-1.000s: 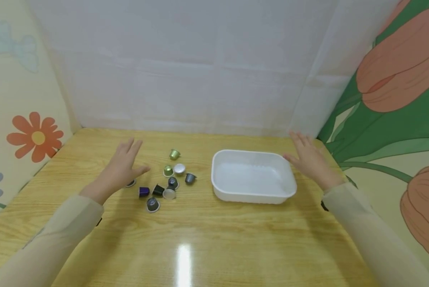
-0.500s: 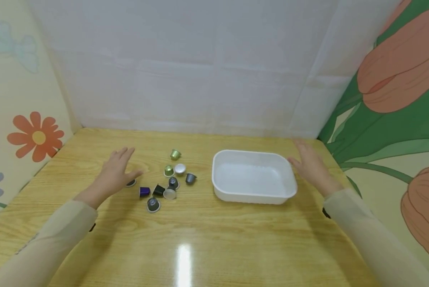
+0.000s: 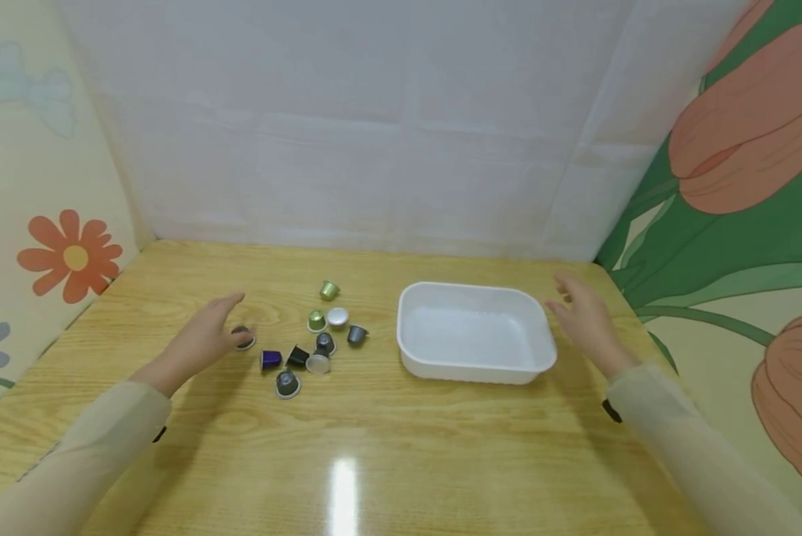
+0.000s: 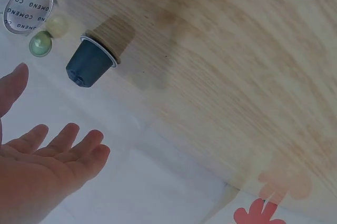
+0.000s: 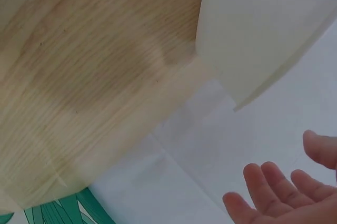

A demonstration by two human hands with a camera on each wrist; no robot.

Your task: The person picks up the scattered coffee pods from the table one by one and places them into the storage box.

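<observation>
Step in hand looked like a reach, prob. the start of a pick-up. L hand [image 3: 199,339] hung over the table [image 3: 481,454] close by the dark capsule [image 4: 88,65], the leftmost one, which stood rim-down; the other capsules [image 3: 298,356] lay to its right. L thumb was apart from the fingers, which were lightly bent, w/ nothing btwn (thumb crossed the capsule in the head view, but the L wrist view showed a gap, so no contact, I'd judge). R hand [image 3: 584,320] was just beside the R end of the white tray [image 3: 474,371], thumb apart from loosely bent fingers, nothing held.

Next move, as I read it, called for L hand to come down & pinch that capsule by its sides, w/o knocking the purple capsule [image 3: 270,360] nearby. R hand seemed to have no job yet.

Vs. 1 s ago: L hand had come lower & further L, so the dark capsule, mostly hidden then, showed more. R hand had also dropped a bit, fingers drawn in. Capsules & tray hadn't moved, bar a slight shift of the whole view (prob. head cam).
</observation>
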